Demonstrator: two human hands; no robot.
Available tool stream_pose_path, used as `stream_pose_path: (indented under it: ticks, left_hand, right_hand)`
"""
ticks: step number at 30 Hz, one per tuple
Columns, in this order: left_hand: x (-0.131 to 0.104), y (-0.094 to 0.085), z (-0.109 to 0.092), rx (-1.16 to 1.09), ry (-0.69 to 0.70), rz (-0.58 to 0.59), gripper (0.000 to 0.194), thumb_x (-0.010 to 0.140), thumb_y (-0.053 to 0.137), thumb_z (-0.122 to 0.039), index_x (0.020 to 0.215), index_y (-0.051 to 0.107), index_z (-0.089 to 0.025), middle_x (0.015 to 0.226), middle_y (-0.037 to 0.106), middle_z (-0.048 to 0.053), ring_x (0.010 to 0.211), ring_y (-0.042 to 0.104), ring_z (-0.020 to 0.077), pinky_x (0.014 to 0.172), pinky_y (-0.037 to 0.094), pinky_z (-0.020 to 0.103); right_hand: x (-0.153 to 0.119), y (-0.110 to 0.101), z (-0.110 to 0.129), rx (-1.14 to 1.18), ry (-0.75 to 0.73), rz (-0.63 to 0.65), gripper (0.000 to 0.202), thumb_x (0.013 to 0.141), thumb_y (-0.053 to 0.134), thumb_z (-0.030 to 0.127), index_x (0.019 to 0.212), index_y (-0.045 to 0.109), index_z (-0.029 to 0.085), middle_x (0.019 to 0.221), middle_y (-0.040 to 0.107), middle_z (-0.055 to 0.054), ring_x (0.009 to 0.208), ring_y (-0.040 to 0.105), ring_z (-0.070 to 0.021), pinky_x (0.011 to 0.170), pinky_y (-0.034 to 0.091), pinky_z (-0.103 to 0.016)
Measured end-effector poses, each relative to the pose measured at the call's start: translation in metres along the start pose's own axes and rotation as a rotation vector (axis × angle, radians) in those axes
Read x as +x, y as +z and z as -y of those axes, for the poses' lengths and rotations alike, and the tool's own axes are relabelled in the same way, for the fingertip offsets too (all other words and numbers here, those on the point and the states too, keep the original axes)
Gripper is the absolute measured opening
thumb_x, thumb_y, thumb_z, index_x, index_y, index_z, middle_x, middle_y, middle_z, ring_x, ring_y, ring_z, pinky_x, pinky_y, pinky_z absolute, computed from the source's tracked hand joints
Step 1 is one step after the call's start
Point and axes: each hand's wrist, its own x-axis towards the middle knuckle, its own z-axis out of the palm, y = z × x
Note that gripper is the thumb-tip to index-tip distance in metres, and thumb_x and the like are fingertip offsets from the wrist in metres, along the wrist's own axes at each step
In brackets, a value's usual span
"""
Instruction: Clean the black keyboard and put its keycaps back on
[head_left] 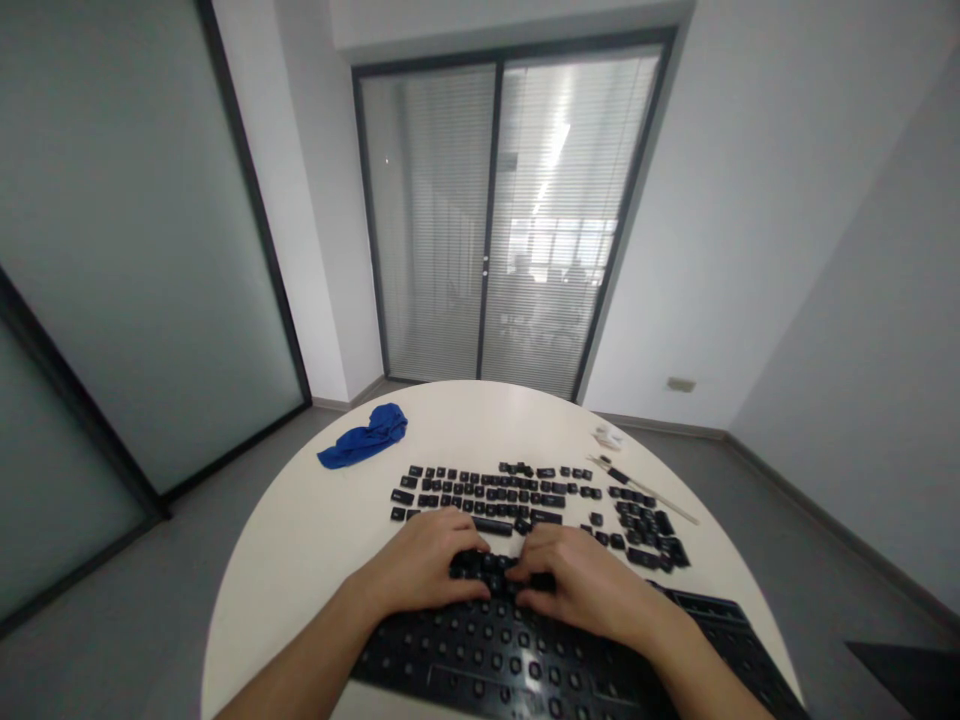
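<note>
A black keyboard base (480, 650) with most of its keycaps off lies across the near side of the round table. At its upper edge is a small cluster of black keycaps (491, 565). My left hand (431, 558) curls round the left side of this cluster, thumb below and fingers above. From the right, my right hand (574, 575) meets the cluster, thumb and index finger close together on a keycap. Its other fingers are bent and partly hide the keys. Whether the cluster is loose or seated on the base is hard to tell.
Beyond my hands, loose keycaps (480, 492) lie in rows, with number-pad caps (643, 525) to the right. A blue cloth (367, 438) is at the far left. Near the right edge lie a thin brush (652, 488) and a crumpled white scrap (607, 437) on the round table (300, 560).
</note>
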Motion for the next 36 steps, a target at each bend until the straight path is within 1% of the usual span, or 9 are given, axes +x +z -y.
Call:
stream_pose_path:
  ticks: [5,8,10,12,18,26,31,36]
  left_hand:
    - [-0.001,-0.002,-0.001,0.0,-0.004,-0.007,0.036,0.079,0.078,-0.046,0.105,0.069,-0.023,0.101,0.067,0.004,0.096,0.061,0.0245,0.084,0.046,0.036]
    - [-0.001,-0.001,-0.002,-0.005,0.012,-0.023,0.039,0.08,0.076,-0.045,0.112,0.068,-0.024,0.103,0.066,0.005,0.098,0.06,0.0253,0.086,0.045,0.038]
    - [0.0,0.002,-0.004,-0.008,0.028,-0.034,0.041,0.081,0.075,-0.044,0.117,0.065,-0.025,0.107,0.065,0.005,0.101,0.059,0.0255,0.089,0.044,0.039]
    - [0.002,0.005,-0.007,-0.008,0.038,-0.032,0.041,0.082,0.075,-0.043,0.118,0.065,-0.026,0.109,0.064,0.005,0.102,0.058,0.0251,0.091,0.043,0.039]
    - [0.007,0.017,-0.015,-0.016,0.035,-0.037,0.039,0.085,0.072,-0.045,0.118,0.064,-0.027,0.109,0.063,0.005,0.105,0.057,0.0263,0.089,0.043,0.039]
    - [0.009,0.018,-0.018,-0.031,0.003,-0.046,0.037,0.081,0.076,-0.039,0.113,0.065,-0.026,0.106,0.063,0.003,0.102,0.057,0.0245,0.087,0.043,0.037]
    - [0.009,0.018,-0.017,-0.035,0.009,-0.042,0.036,0.083,0.073,-0.041,0.115,0.065,-0.026,0.106,0.063,0.004,0.103,0.057,0.0255,0.088,0.044,0.038]
    - [0.009,0.018,-0.015,-0.062,0.016,-0.021,0.037,0.085,0.072,-0.041,0.118,0.064,-0.027,0.107,0.063,0.005,0.104,0.057,0.0255,0.088,0.045,0.037]
  right_hand:
    - [-0.002,-0.001,-0.001,0.028,-0.014,0.005,0.011,0.086,0.068,0.021,0.091,0.078,0.023,0.088,0.072,-0.002,0.087,0.064,-0.0168,0.078,0.045,-0.028]
    - [-0.002,0.0,-0.001,0.023,-0.012,0.008,0.01,0.085,0.068,0.019,0.088,0.077,0.022,0.088,0.073,-0.002,0.088,0.064,-0.0172,0.077,0.045,-0.027]
    - [-0.002,0.0,0.001,0.006,-0.005,0.006,0.011,0.084,0.067,0.018,0.085,0.077,0.022,0.088,0.072,-0.003,0.088,0.064,-0.0176,0.076,0.045,-0.027]
    - [-0.001,-0.001,0.004,-0.015,0.0,0.007,0.011,0.083,0.066,0.018,0.082,0.076,0.022,0.087,0.072,-0.003,0.088,0.063,-0.0182,0.075,0.044,-0.027]
    - [0.001,-0.005,0.015,-0.083,0.02,0.029,0.016,0.081,0.061,0.013,0.073,0.073,0.021,0.081,0.071,-0.003,0.084,0.063,-0.0183,0.072,0.043,-0.026]
    - [0.006,-0.006,0.019,-0.158,0.039,0.064,0.018,0.077,0.058,0.011,0.07,0.072,0.02,0.076,0.071,-0.003,0.081,0.064,-0.0194,0.071,0.043,-0.026]
    - [0.008,0.0,0.016,-0.214,0.027,0.073,0.02,0.078,0.057,0.012,0.069,0.072,0.02,0.074,0.071,-0.004,0.079,0.064,-0.0196,0.07,0.043,-0.026]
    - [0.008,0.001,0.016,-0.226,0.056,0.085,0.019,0.078,0.058,0.013,0.071,0.074,0.02,0.077,0.073,-0.005,0.081,0.065,-0.0209,0.072,0.045,-0.027]
